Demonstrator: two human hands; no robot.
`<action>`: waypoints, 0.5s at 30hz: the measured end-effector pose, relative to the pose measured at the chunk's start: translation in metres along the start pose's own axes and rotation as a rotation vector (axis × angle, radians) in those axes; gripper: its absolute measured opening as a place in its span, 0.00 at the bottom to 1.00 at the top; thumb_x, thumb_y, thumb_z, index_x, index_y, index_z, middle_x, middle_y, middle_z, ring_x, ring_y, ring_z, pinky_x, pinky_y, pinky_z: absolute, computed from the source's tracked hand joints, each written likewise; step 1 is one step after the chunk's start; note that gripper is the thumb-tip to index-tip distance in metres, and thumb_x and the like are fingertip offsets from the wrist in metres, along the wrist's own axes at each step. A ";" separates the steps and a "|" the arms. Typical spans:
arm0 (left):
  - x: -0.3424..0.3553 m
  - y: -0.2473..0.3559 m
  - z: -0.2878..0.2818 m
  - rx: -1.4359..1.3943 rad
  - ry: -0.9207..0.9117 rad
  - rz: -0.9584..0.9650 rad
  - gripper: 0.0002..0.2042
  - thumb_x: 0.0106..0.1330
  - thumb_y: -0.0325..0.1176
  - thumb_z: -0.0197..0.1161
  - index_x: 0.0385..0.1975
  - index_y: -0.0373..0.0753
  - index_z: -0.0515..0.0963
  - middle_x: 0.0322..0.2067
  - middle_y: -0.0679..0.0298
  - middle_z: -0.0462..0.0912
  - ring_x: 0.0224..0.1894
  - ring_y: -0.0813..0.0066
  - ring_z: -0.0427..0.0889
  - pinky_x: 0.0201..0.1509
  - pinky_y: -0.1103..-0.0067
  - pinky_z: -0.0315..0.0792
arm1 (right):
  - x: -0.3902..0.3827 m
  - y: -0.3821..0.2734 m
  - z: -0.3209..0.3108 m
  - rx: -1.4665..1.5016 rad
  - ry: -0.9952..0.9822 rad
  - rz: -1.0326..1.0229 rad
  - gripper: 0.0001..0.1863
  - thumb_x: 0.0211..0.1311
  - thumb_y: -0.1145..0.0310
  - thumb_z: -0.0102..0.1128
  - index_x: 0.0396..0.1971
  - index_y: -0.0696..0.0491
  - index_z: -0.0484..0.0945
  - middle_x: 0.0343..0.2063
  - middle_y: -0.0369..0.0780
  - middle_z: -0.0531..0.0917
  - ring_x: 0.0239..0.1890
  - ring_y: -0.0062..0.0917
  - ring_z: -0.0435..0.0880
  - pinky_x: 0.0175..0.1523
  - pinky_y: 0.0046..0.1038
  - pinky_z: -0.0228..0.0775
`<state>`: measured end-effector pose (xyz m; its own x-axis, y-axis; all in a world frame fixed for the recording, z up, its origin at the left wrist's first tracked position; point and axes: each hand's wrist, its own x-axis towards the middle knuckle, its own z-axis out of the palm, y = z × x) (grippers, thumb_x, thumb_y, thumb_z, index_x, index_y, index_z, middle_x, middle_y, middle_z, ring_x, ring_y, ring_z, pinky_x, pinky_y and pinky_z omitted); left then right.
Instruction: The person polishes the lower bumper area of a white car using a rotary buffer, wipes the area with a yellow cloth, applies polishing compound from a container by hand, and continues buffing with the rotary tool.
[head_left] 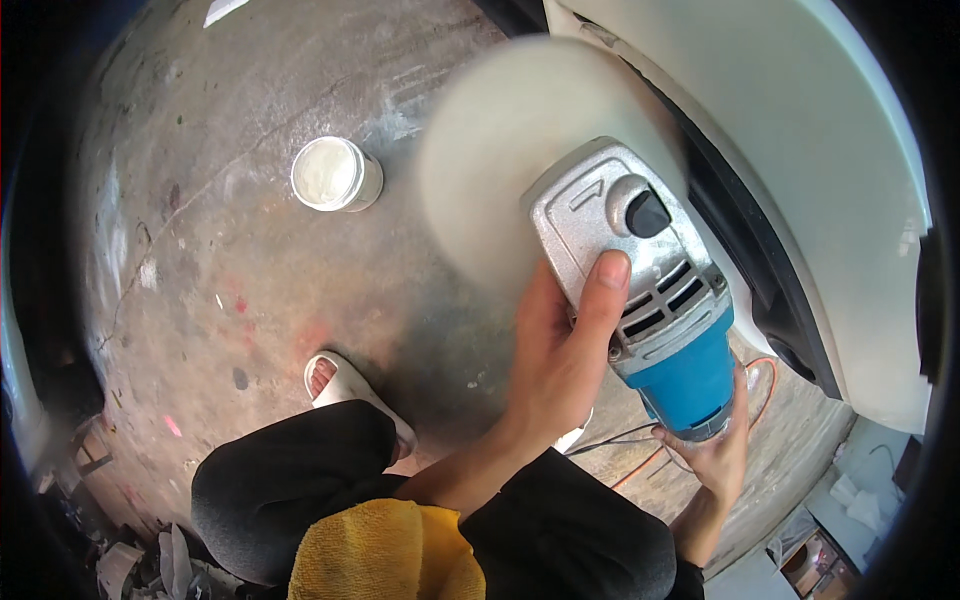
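Observation:
A polisher [680, 380] with a blue body and silver metal head is held in both my hands. My left hand [555, 375] is closed round the metal head, its thumb lying on top beside the vent slots. The rear end of the blue body rests in my right hand [725, 460], whose fingers are partly hidden behind it. Beyond the head, a large round white pad [475, 170] is smeared by motion. Its right edge lies close to the black lower trim [735, 215] of a white car panel [790, 100]; I cannot tell whether they touch.
A white bucket [365, 185] with pale contents stands on the stained concrete floor [240, 270]. A yellow cloth [385, 550] lies on my lap. Orange and dark cables [640, 470] run behind the polisher. Scraps [170, 565] lie at lower left; a shelf [820, 565] is at lower right.

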<state>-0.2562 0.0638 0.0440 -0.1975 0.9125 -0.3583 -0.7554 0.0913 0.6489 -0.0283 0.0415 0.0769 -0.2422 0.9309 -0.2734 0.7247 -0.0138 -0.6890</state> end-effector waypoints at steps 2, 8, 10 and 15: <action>0.000 0.000 0.000 -0.025 -0.027 0.028 0.18 0.71 0.40 0.52 0.53 0.32 0.67 0.46 0.65 0.75 0.47 0.83 0.71 0.52 0.82 0.66 | 0.005 -0.001 0.003 -0.037 0.013 0.012 0.55 0.30 0.69 0.81 0.61 0.63 0.56 0.55 0.50 0.70 0.55 0.36 0.74 0.58 0.35 0.67; 0.014 -0.004 -0.018 0.245 0.217 0.140 0.27 0.71 0.50 0.46 0.57 0.30 0.66 0.50 0.60 0.74 0.51 0.74 0.72 0.59 0.78 0.62 | 0.046 0.017 0.033 -0.013 -0.059 -0.055 0.55 0.28 0.67 0.82 0.62 0.57 0.59 0.55 0.50 0.72 0.57 0.36 0.73 0.60 0.35 0.66; 0.016 -0.007 -0.026 0.288 0.222 0.170 0.27 0.71 0.50 0.46 0.56 0.30 0.67 0.50 0.59 0.74 0.51 0.74 0.72 0.59 0.78 0.62 | 0.063 0.034 0.050 0.022 -0.089 -0.174 0.54 0.29 0.68 0.82 0.62 0.54 0.59 0.57 0.48 0.72 0.59 0.37 0.72 0.62 0.36 0.64; 0.018 -0.011 -0.033 0.393 0.152 0.302 0.24 0.71 0.46 0.50 0.54 0.29 0.67 0.48 0.59 0.74 0.50 0.75 0.71 0.57 0.78 0.62 | 0.094 0.063 0.080 0.130 -0.099 -0.176 0.54 0.30 0.68 0.81 0.63 0.54 0.58 0.58 0.45 0.70 0.60 0.35 0.69 0.64 0.35 0.60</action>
<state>-0.2720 0.0658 0.0088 -0.4814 0.8556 -0.1903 -0.3642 0.0023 0.9313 -0.0571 0.0986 -0.0458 -0.4243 0.8828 -0.2018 0.5785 0.0927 -0.8104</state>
